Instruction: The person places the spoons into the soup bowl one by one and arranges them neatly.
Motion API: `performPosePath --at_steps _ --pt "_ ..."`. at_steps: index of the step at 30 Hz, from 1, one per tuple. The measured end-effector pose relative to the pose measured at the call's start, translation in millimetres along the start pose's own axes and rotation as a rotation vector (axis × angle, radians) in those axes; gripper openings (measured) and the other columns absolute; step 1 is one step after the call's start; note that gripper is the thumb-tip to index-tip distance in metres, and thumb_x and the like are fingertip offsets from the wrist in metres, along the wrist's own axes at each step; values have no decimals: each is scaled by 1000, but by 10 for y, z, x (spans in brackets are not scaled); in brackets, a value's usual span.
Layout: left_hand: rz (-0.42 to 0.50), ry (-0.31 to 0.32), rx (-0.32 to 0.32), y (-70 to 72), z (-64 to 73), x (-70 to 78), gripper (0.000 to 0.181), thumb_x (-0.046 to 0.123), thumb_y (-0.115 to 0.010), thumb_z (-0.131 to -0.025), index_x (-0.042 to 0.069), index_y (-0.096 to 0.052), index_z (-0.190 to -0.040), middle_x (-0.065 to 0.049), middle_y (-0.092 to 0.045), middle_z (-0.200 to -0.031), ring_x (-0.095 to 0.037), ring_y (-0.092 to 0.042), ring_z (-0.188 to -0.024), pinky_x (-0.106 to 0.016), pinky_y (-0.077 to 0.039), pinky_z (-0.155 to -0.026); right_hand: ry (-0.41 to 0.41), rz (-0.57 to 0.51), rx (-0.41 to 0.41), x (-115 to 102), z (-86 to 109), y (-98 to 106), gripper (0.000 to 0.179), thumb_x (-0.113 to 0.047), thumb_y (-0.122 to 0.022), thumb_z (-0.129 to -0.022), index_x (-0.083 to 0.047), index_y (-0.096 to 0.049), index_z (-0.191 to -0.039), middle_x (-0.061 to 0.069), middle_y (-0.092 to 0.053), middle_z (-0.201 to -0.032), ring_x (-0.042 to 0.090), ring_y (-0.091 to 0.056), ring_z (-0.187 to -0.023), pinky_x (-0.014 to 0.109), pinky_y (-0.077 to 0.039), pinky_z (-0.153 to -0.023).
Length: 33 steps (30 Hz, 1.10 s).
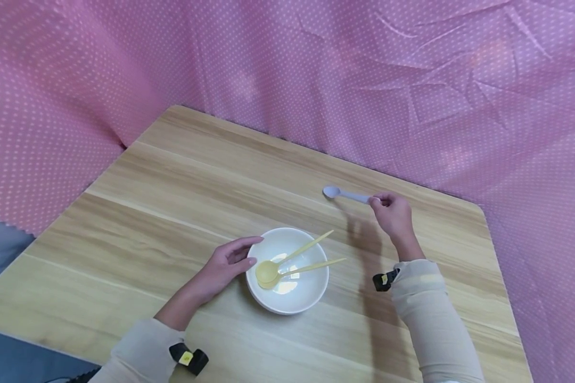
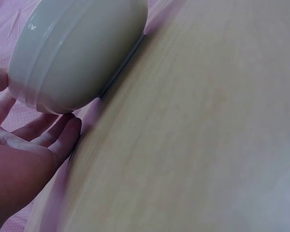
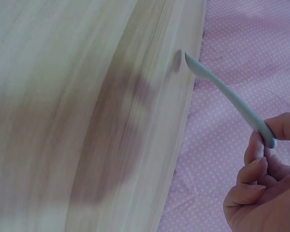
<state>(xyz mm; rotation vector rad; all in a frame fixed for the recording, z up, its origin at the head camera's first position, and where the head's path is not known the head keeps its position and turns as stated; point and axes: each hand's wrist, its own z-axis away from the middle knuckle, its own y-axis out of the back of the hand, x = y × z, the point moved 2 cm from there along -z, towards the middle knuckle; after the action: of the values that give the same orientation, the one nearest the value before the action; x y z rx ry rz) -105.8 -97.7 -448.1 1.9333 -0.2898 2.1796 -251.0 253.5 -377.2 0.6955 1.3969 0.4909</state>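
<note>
A white bowl [image 1: 287, 303] stands on the wooden table with two yellow spoons [image 1: 303, 251] inside, their heads overlapping and their handles leaning over the far right rim. My left hand [image 1: 227, 263] rests against the bowl's left side, thumb and fingers spread along the rim. From the left wrist view, the fingers [image 2: 67, 137] lie fairly straight along the bowl's outer wall [image 2: 82, 53]. Beyond the bowl, to the right, my right hand [image 1: 394, 214] pinches a pale lavender spoon [image 1: 353, 196] by its handle end. That spoon is raised above the table, its head pointing left.
The wooden table [image 1: 139, 223] has rounded far corners, and pink dotted cloth [image 1: 287, 69] hangs behind it and along the sides. A shadow of the right arm falls across the wood right of the bowl. Each sleeve cuff carries a small black device [image 1: 189, 359].
</note>
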Motion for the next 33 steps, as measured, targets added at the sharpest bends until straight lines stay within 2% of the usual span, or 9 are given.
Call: performPosePath --at_steps 5,12,17,24,33 --pt "2 -10 -1 -2 2 8 47 17 -61 -91 12 -48 -136 -11 -38 -148 -28 -36 -136 -30 -37 -107 -6 -4 10 -2 13 39 29 -24 -55 -91 -1 -65 -104 6 -58 -88 14 -51 -75 19 -44 -59" --pt "9 14 9 -16 12 49 47 18 -61 -91 15 -49 -136 -8 -39 -147 -26 -39 -135 -26 -39 -105 -22 -18 11 -12 45 87 29 -25 -55 -91 -2 -65 -105 5 -58 -89 14 -51 -76 18 -45 -59" --pt "-2 15 8 -27 10 44 47 19 -61 -91 14 -48 -136 -10 -39 -147 -28 -39 -134 -30 -39 -107 -23 -34 9 -24 100 140 29 -24 -55 -92 -1 -65 -106 4 -57 -89 12 -50 -75 17 -44 -58" --pt "-4 37 17 -20 21 47 46 20 -61 -91 17 -50 -135 -6 -40 -147 -25 -40 -134 -31 -38 -107 -38 -40 1 -29 164 189 31 -28 -54 -92 -3 -64 -108 4 -57 -91 13 -49 -76 18 -44 -59" --pt "2 24 7 -11 19 37 46 20 -61 -91 17 -49 -135 -6 -40 -147 -25 -40 -134 -27 -40 -106 -24 -78 15 -10 237 224 30 -28 -56 -92 -3 -65 -108 2 -57 -89 11 -50 -76 18 -44 -58"
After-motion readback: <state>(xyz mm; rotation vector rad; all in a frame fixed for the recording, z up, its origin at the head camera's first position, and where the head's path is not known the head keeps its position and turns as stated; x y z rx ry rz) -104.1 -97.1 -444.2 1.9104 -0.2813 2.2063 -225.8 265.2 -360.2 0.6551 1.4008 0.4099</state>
